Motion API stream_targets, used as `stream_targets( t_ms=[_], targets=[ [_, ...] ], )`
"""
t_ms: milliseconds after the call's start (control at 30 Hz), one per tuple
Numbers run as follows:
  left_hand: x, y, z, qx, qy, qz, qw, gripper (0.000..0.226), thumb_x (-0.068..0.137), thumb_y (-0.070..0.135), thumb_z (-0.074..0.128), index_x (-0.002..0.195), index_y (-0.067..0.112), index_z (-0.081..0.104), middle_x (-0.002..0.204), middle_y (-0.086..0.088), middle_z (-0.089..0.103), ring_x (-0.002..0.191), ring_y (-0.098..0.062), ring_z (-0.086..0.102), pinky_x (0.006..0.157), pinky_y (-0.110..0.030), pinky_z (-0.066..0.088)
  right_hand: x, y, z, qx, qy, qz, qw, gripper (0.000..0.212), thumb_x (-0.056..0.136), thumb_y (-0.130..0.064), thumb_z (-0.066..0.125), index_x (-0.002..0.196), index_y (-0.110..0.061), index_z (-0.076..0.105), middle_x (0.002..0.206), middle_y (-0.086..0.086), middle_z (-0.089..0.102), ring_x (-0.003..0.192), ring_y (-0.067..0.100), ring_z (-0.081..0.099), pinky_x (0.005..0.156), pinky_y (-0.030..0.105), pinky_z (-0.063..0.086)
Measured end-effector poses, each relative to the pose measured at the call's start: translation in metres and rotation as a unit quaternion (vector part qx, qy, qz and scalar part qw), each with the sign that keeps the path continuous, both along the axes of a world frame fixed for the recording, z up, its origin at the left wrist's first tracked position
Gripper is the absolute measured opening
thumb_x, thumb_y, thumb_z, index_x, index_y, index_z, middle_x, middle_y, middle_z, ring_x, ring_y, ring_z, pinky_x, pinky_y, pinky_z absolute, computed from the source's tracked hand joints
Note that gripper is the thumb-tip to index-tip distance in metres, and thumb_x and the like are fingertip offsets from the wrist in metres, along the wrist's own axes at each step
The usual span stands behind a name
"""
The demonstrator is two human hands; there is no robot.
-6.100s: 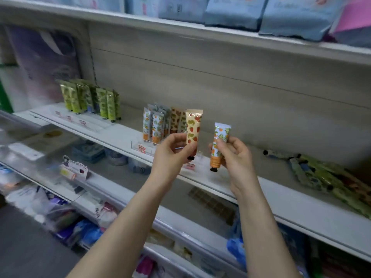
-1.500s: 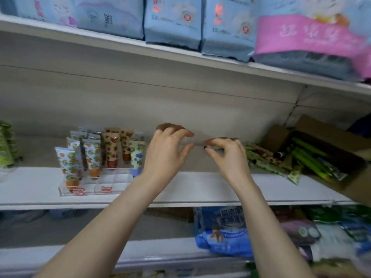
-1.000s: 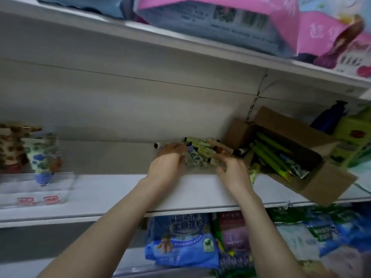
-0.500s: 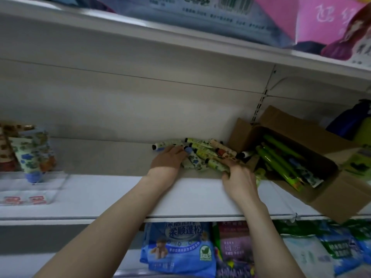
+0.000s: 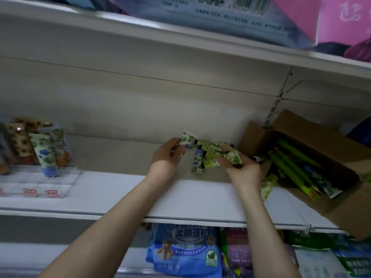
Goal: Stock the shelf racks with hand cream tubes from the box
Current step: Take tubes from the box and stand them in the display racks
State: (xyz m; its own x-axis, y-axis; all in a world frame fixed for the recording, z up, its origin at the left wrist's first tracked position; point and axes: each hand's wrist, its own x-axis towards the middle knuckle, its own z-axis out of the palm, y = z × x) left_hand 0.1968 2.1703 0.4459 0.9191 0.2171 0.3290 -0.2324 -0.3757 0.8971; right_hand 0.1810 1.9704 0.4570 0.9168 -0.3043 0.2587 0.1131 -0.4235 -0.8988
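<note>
A loose pile of patterned hand cream tubes (image 5: 202,157) lies on the white shelf (image 5: 200,199), left of an open cardboard box (image 5: 329,203) holding green and patterned tubes (image 5: 291,167). My left hand (image 5: 167,155) grips a blue-flowered tube (image 5: 187,140) lifted off the pile's left end. My right hand (image 5: 244,169) holds a green-leafed tube (image 5: 232,158) at the pile's right side. At the far left, a clear acrylic rack (image 5: 40,181) holds upright tubes (image 5: 46,149).
Packages sit on the upper shelf (image 5: 220,45). Blue and purple refill bags (image 5: 186,251) fill the shelf below. A slotted upright (image 5: 275,105) runs behind the box. Bare shelf lies between the rack and the pile.
Both hands reached the pile, then closed on tubes. The left hand has lifted a blue-flowered tube; the right has picked up a green-leafed one. The view moved closer.
</note>
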Motion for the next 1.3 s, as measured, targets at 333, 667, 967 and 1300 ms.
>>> stream_targets(
  t_ms=[333,667,967,1300],
  targets=[
    [-0.053,0.025,0.027,-0.359,0.085,-0.082,0.926,0.02,0.101,0.014,0.046,0.117,0.016,0.056,0.109,-0.012,0.065,0.097,-0.025,0.067,0.084,-0.054,0.055,0.001,0.066,0.011,0.199,0.054,0.108,0.973,0.036,0.09,-0.055,0.057,0.102,-0.021,0.056,0.097,0.005,0.069,0.082,0.022,0.068,0.07,0.036,0.059],
    [-0.118,0.078,0.007,-0.349,0.047,0.022,0.936,0.033,0.095,0.004,0.053,0.128,0.006,0.048,0.102,-0.008,0.067,0.091,-0.018,0.067,0.072,-0.04,0.059,-0.026,0.125,0.008,0.259,0.097,0.342,0.898,0.025,0.09,0.001,0.061,0.112,0.009,0.055,0.093,0.016,0.067,0.079,0.021,0.066,0.063,0.022,0.054],
    [-0.196,0.165,0.02,-0.347,-0.005,0.106,0.932,0.033,0.094,0.008,0.057,0.127,0.006,0.052,0.113,-0.02,0.062,0.105,-0.033,0.065,0.077,-0.044,0.059,-0.093,0.224,0.022,0.223,0.06,0.411,0.882,0.035,0.084,-0.005,0.071,0.112,-0.015,0.053,0.099,0.008,0.071,0.08,0.011,0.069,0.068,0.022,0.056],
    [-0.303,0.296,0.013,-0.334,-0.035,0.188,0.923,0.026,0.092,0.009,0.06,0.118,0.009,0.058,0.09,-0.004,0.069,0.09,-0.02,0.068,0.078,-0.046,0.059,-0.18,0.371,0.015,0.234,0.087,0.49,0.836,0.038,0.084,-0.001,0.07,0.118,-0.008,0.054,0.095,0.005,0.074,0.087,0.018,0.07,0.076,0.031,0.058]
  ],
)
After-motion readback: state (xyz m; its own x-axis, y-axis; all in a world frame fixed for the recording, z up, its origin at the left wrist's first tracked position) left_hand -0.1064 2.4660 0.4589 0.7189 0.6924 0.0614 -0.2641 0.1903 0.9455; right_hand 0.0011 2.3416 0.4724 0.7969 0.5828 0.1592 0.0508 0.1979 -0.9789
